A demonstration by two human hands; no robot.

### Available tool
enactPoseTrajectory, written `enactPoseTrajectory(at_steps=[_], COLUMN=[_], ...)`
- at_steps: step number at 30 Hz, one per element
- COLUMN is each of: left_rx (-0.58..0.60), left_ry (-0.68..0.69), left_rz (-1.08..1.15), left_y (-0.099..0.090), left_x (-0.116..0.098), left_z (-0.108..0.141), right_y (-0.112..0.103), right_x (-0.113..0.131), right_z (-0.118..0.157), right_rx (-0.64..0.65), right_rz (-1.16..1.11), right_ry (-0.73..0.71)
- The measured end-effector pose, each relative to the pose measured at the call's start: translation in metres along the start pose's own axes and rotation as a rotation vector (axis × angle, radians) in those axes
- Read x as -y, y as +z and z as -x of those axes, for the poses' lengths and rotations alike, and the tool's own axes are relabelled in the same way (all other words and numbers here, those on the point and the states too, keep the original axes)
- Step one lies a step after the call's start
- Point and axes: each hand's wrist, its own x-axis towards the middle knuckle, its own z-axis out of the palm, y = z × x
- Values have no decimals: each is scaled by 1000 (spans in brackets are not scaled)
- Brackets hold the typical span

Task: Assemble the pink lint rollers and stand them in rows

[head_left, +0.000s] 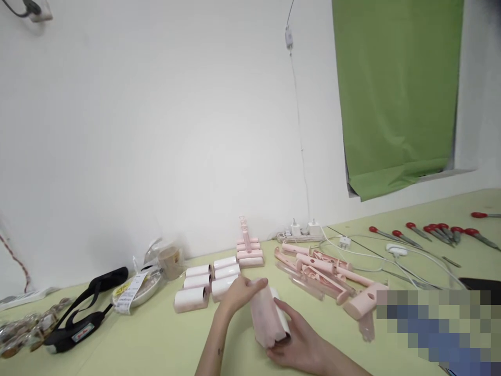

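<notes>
In front of me, over the table, both my hands hold one bundle. It is a short white tube (282,319) with a dark inside, and a pale pink, sheet-like piece (266,316) lies along its left side. My left hand (241,292) grips the pink piece at its upper end, thumb across the top. Around the lower right of the white tube my right hand (299,339) is wrapped. Just behind my left hand, several short white tubes (191,299) lie in rows. Whether the pink piece is stuck to the tube, I cannot tell.
Pink tubes (250,254) lie stacked by the wall. Pink plastic handle parts (317,263) are heaped right of my hands, near a power strip (299,237) and cables. Red-handled tools (434,230) lie far right. A black strap (74,318) and food containers (144,284) are left.
</notes>
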Motion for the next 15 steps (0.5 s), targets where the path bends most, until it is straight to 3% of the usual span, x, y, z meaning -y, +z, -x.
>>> enactPoseTrajectory(at_steps=[3,6,11,13,15], left_rx=[-21,-117,-330,-340,-279], left_ry=[14,48,48,41,55], left_rz=[47,156,369,410,403], left_y=[-3,-10,-20,-18,-16], left_x=[-1,7,40,57,72], left_z=[-3,3,22,29,36], right_y=[-8,-9,-9,-10,-11], right_x=[5,11,25,29,31], right_z=[-2,-1,6,9,12], right_rx=[-22,-4,-65,-67,-70], right_rz=[-78,-133,-134,-108,-81], right_ry=[5,-42,-226,-276,-290])
